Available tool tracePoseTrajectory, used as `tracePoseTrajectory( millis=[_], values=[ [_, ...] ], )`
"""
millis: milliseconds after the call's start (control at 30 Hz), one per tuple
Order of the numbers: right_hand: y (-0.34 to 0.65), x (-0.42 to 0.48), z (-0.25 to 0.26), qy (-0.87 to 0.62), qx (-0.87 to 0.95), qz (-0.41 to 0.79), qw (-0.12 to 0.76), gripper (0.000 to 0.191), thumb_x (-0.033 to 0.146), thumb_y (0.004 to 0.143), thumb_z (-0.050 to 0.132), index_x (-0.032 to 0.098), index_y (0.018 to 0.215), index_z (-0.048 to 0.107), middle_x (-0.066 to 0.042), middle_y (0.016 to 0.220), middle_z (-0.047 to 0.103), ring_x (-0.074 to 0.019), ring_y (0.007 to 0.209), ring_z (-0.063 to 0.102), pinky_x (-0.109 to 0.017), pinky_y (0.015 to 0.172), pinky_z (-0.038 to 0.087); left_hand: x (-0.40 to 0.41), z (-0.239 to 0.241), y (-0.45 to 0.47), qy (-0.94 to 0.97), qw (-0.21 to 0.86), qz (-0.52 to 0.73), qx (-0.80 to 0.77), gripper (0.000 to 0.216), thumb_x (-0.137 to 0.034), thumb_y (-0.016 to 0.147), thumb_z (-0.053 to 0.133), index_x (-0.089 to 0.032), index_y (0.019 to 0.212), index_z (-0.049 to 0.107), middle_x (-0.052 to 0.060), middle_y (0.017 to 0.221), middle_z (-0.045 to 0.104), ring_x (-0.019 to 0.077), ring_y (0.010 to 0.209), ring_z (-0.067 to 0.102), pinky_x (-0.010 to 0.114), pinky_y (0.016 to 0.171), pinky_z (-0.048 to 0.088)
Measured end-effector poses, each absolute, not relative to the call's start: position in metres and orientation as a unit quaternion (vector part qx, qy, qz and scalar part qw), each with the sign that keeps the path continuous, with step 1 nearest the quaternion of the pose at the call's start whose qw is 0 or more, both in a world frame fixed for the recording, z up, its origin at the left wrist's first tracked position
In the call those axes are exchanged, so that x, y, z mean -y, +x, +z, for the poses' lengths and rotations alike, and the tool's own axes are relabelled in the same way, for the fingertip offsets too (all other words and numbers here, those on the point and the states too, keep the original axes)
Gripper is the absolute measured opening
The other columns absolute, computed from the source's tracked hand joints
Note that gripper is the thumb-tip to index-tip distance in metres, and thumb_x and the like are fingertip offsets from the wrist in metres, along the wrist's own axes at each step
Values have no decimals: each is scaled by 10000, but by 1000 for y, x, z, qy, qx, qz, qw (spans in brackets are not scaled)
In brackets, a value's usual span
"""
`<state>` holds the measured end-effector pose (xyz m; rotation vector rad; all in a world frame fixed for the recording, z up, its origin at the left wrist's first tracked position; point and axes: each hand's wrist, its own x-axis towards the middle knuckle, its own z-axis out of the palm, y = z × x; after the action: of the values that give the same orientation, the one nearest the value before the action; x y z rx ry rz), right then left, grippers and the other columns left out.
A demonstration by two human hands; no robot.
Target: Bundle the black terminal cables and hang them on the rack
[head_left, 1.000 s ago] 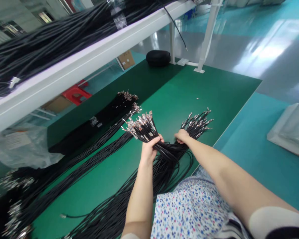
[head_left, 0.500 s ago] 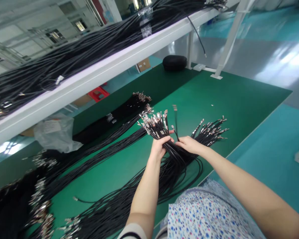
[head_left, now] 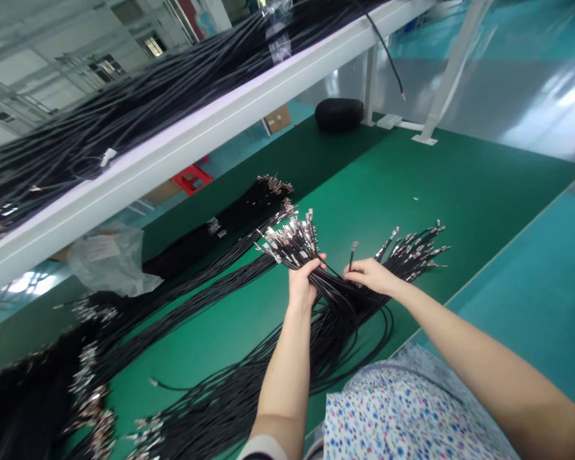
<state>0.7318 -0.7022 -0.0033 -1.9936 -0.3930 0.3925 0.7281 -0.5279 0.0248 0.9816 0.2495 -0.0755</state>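
Farthest to the left of the hands, a dark heap (head_left: 22, 409) of cables with metal ends lies on the desk (head_left: 489, 185). Nearer, but still well left of the left hand, sits a crumpled clear bag (head_left: 124, 255). Ahead and to the left of both hands, a white shelf (head_left: 186, 144) carries more cables (head_left: 138, 102). Two long strands (head_left: 191, 297) lie on the desk left of the left hand. The left hand (head_left: 304, 284) is wrapped around a bunch (head_left: 291, 246), its metal tips fanning out just beyond the thumb. Beyond the hands, well apart, rests a black case (head_left: 339, 115). The right hand (head_left: 370, 276), beside the left, pinches one cable (head_left: 351, 259) whose tip stands above the fingers. Just right of it, a second bunch (head_left: 414, 252) spreads its tips over the desk.
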Motion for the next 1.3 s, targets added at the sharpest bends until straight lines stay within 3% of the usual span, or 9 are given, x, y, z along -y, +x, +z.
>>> tracePoseTrajectory(
  millis=[133,300,567,700,867,967,1100,1200,1300],
  values=[
    [733,697,-9,-767,55,92,632,287,380,761,493,136,638,580,-36,577,608,-137,537,589,-248,578,466,517,37,738,527,834,-145,-80,166,-142,553,686,-69,680,609,53,655,622,107,537,561,232,541,461],
    [731,668,26,-674,-19,-2,738,221,380,783,489,162,770,526,5,576,596,-112,435,554,-223,470,434,495,71,737,603,763,-231,14,225,-176,569,708,-85,757,624,42,659,606,111,547,557,211,519,438],
    [718,647,79,-829,215,-161,491,283,223,870,371,148,643,523,-32,676,571,-106,620,519,-229,598,405,500,79,711,667,743,-57,-13,272,-162,571,717,-143,835,653,31,775,650,146,708,603,256,691,496],
    [715,656,81,-817,206,-207,498,282,221,866,398,145,630,533,-53,740,559,-127,720,509,-269,681,425,514,72,706,691,723,-10,-9,395,-177,578,718,-176,966,642,43,1008,637,188,954,578,313,903,436],
    [712,660,83,-788,143,-218,558,330,201,854,421,155,531,474,-25,642,508,-108,642,480,-264,642,416,519,70,710,735,674,-80,-16,370,-192,592,713,-174,956,647,44,999,642,205,964,577,344,921,418],
    [723,670,77,-784,164,-167,575,367,233,864,402,150,517,489,-23,634,507,-103,640,489,-256,650,415,523,66,717,737,667,-106,3,319,-194,603,701,-158,917,655,50,898,659,194,856,603,342,860,449],
    [755,713,32,-795,151,48,586,320,355,840,443,140,656,593,-18,659,576,-96,611,538,-223,627,428,524,54,730,664,739,-111,-17,163,-209,604,680,-115,733,645,49,681,627,184,725,603,356,798,466],
    [773,746,-21,-866,-66,167,467,322,369,808,471,121,650,602,-22,575,581,-95,491,528,-217,563,422,518,48,734,580,803,-129,-40,141,-223,588,672,-110,634,601,37,628,577,180,681,592,362,747,479],
    [779,754,-64,-897,-151,251,332,322,362,766,507,120,578,604,-53,561,599,-131,520,571,-242,600,437,513,48,733,554,817,-156,-49,156,-197,588,670,-118,702,599,27,633,570,152,617,571,297,617,473]
  ],
)
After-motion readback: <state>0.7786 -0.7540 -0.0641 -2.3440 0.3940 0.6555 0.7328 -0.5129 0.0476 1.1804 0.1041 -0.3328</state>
